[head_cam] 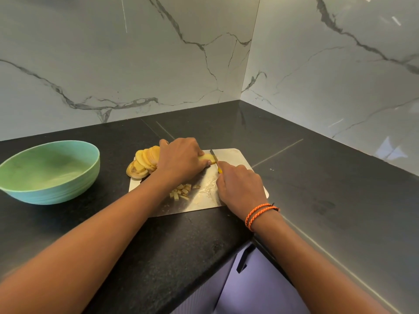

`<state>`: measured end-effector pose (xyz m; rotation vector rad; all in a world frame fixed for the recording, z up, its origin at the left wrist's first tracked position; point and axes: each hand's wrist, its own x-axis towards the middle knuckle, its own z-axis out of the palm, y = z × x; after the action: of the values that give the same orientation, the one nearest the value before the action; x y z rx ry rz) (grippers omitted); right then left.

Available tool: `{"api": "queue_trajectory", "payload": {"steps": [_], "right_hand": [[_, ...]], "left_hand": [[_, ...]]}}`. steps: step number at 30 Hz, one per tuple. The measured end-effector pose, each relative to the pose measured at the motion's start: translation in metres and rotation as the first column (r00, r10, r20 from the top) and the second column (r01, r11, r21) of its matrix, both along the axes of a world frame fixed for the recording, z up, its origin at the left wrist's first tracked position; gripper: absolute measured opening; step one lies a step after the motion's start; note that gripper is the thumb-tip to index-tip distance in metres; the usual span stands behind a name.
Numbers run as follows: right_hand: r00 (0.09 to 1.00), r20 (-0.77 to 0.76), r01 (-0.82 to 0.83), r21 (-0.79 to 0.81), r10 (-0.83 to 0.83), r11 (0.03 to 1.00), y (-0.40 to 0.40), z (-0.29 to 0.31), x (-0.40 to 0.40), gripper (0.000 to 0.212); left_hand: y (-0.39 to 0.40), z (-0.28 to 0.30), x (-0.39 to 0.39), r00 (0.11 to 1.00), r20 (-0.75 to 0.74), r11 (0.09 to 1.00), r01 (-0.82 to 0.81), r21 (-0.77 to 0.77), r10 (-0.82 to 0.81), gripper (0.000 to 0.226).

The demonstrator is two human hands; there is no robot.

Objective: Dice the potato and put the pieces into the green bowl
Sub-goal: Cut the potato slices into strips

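On the black bench (pixel 113 234), the green bowl (pixel 48 172) sits at centre-left, holding no pieces. On the steel board (pixel 229 155), the left hand (pixel 181 158) curls over stacked potato slices (pixel 145 160), probably firm but slippery; the right hand (pixel 238 184) grips the knife (pixel 214 156). A few dice (pixel 181 191) lie just below.

White marble-veined walls (pixel 136 53) meeting in a corner above a glossy black speckled surface (pixel 294 155); lilac cabinet fronts (pixel 256 288) with dark handle below.

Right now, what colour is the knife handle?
Yellow; the knife handle peeks out above the right hand in the head view.
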<state>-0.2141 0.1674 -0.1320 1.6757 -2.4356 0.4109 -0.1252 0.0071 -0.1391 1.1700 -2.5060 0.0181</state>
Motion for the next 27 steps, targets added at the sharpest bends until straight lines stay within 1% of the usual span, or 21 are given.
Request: {"api": "queue_trajectory", "payload": {"steps": [7,11,15,18,24,27], "right_hand": [[1.0,0.026,0.012,0.0,-0.012,1.0,0.03,-0.002,0.015,0.04],[0.998,0.055,-0.009,-0.03,0.011,1.0,0.051,-0.006,0.022,0.042],[0.996,0.089,0.029,-0.142,-0.016,0.989,0.05,-0.008,0.022,0.048],[0.998,0.057,0.036,-0.205,-0.025,0.978,0.033,-0.005,0.021,0.047],[0.998,0.069,0.02,-0.103,-0.013,0.995,-0.001,-0.004,0.013,0.042],[0.998,0.068,0.023,-0.105,-0.016,0.994,0.0,-0.005,0.012,0.042]], "left_hand": [[0.005,0.0,0.001,1.0,0.006,0.999,-0.029,-0.039,0.029,0.052],[0.006,0.002,0.003,0.999,-0.004,0.999,-0.041,-0.028,0.041,0.053],[0.006,0.001,0.007,0.998,0.055,0.994,0.017,-0.111,-0.011,0.054],[0.005,0.001,0.008,0.998,0.05,0.994,0.044,-0.103,-0.039,0.053],[0.001,-0.002,0.009,0.998,0.027,0.994,0.055,-0.091,-0.052,0.054],[-0.001,-0.003,0.009,0.998,0.012,0.994,0.06,-0.086,-0.059,0.055]]}}
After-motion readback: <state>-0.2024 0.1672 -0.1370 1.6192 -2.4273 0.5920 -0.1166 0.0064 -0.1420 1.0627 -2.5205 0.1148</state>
